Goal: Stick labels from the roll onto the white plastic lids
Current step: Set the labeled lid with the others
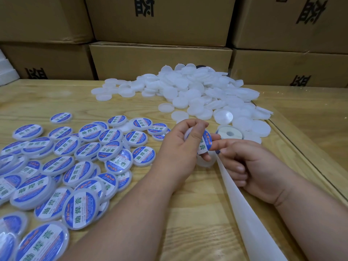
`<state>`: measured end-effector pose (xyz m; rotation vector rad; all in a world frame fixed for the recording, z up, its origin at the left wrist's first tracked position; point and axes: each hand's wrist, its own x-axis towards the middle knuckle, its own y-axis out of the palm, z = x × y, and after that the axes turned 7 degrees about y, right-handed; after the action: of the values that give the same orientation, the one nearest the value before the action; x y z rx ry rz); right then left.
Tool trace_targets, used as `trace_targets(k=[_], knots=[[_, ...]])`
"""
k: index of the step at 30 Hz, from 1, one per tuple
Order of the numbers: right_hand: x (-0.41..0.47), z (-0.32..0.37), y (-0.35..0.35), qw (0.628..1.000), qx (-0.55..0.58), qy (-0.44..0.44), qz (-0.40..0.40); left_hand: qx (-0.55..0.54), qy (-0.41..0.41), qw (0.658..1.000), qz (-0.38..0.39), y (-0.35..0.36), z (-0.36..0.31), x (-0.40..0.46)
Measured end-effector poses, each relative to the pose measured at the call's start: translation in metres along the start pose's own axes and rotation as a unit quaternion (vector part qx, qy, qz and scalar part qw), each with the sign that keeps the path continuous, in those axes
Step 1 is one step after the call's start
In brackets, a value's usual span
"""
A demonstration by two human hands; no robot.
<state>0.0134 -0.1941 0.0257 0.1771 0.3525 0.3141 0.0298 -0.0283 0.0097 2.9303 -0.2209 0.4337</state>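
Near the middle of the wooden counter (188, 213), the left hand (178, 146) is holding a white lid (188, 133) up off the surface, its grip clamped round the rim with thumb and curled fingers. The right hand (250, 166) is reaching in from the right, its fingertip (216, 146) pressing a blue-and-white label (205, 143) against the lid, while its other fingers are curling round the backing strip (244, 213), which is trailing down toward the near edge. Just beyond the hands the label roll (229, 133) is lying flat, touching the edge of the heap of bare lids (197, 91). That heap is spreading across the far right of the counter, reaching almost to the cardboard boxes (160, 53) stacked along the back. Labelled lids (79, 166) are crowding the left side, overlapping one another and running off the left and near edges of the view. Bare wood is showing between the two forearms and in a band between the labelled pile and the bare heap. Along the right, a glass-like edge strip (301, 147) is bordering the counter close beside the right wrist.
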Motion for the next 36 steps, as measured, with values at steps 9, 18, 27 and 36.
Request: trace_targets(k=[9, 18, 27, 36], knots=[[0.0, -0.001, -0.002, 1.0, 0.011, -0.004, 0.007, 0.019, 0.011, 0.999, -0.039, -0.001, 0.002, 0.001], [-0.003, 0.002, -0.002, 0.999, 0.02, -0.021, 0.024, -0.006, 0.021, 0.997, -0.068, -0.004, 0.005, 0.003], [-0.001, 0.0, -0.003, 0.999, 0.022, -0.042, -0.022, -0.009, -0.038, 0.991, -0.128, -0.005, -0.005, 0.001], [0.005, -0.003, -0.007, 0.992, 0.02, -0.097, -0.08, -0.105, -0.064, 0.967, -0.223, -0.01, -0.006, 0.008]])
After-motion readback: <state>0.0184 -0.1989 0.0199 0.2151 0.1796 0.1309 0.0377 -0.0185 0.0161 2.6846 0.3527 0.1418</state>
